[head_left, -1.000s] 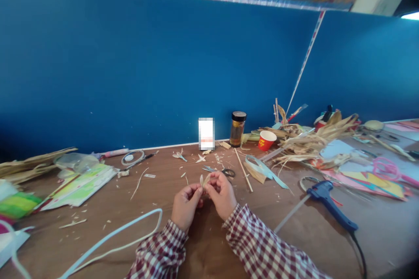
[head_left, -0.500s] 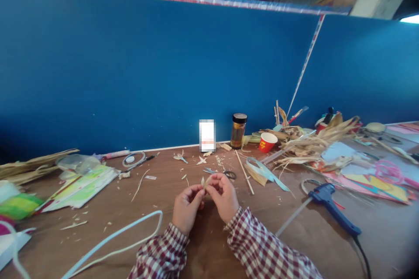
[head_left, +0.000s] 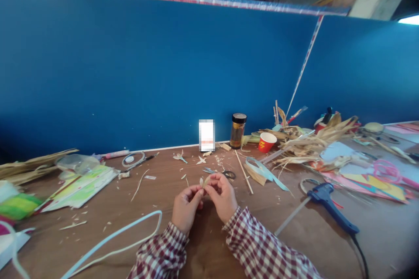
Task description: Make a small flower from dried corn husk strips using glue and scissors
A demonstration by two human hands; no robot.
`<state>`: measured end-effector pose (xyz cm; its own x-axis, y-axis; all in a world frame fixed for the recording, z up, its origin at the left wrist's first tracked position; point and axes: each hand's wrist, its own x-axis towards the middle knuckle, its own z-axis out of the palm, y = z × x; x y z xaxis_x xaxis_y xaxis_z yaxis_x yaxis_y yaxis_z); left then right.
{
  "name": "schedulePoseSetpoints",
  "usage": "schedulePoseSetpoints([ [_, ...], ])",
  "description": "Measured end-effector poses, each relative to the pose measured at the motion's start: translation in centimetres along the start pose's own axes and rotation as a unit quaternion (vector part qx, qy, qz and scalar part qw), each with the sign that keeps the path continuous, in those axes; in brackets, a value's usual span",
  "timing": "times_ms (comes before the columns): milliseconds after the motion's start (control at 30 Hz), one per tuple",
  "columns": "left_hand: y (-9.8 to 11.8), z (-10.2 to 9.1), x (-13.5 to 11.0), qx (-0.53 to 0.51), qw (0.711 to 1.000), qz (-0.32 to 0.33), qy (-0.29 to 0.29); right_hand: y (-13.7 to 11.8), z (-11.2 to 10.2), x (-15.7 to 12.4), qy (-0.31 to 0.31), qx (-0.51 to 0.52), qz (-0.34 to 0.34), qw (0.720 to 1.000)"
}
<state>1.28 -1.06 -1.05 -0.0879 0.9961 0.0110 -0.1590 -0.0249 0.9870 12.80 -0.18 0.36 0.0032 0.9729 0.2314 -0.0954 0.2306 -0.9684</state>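
Both hands meet over the middle of the brown table, fingertips nearly touching. My left hand [head_left: 186, 207] pinches a small pale pointed piece [head_left: 201, 181], which looks like a bit of dried corn husk. My right hand [head_left: 224, 198] pinches the same piece from the other side, and its lower part is hidden by the fingers. Just beyond the hands lie scissors [head_left: 231, 175] with dark handles, partly covered by the right hand. A pale star-shaped husk piece [head_left: 200, 160] and a small husk flower [head_left: 180, 157] rest farther back.
A blue glue gun [head_left: 337, 209] lies at the right, near piled dried husks [head_left: 314, 139]. A lidded jar [head_left: 238, 131] and a red paper cup [head_left: 267, 142] stand at the back. A thin stick [head_left: 244, 172] lies right of centre. A white cable [head_left: 114, 237] loops at the front left.
The pale piece between my fingertips has tilted slightly. Otherwise both hands keep the same pinch, and the things on the table lie as before.
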Motion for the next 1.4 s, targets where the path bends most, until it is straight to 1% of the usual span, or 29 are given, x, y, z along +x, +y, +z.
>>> schedulePoseSetpoints([
  [167,0.01,0.14,-0.04,-0.025,0.999,-0.025,0.009,0.10,-0.02,0.24,0.000,0.031,0.015,0.999],
  [333,0.13,0.02,-0.01,-0.036,0.998,-0.054,0.012,0.12,-0.02,0.16,-0.004,0.025,0.023,0.999],
  [600,0.17,0.00,0.01,-0.044,0.998,-0.046,0.004,0.24,-0.09,0.02,-0.013,0.007,0.003,1.000],
  [867,0.08,0.00,-0.01,-0.049,0.998,-0.051,-0.001,-0.21,-0.10,-0.04,-0.007,-0.012,0.003,1.000],
  [1033,0.07,-0.03,0.06,-0.062,0.996,-0.058,-0.012,0.09,-0.04,-0.01,-0.016,0.011,0.002,1.000],
  [1233,0.31,0.08,0.04,-0.080,0.993,-0.081,-0.020,0.15,0.01,0.00,-0.028,0.003,-0.002,1.000],
  [1400,0.44,0.08,0.01,-0.080,0.993,-0.080,-0.022,0.12,-0.04,0.04,-0.027,-0.003,-0.004,1.000],
])
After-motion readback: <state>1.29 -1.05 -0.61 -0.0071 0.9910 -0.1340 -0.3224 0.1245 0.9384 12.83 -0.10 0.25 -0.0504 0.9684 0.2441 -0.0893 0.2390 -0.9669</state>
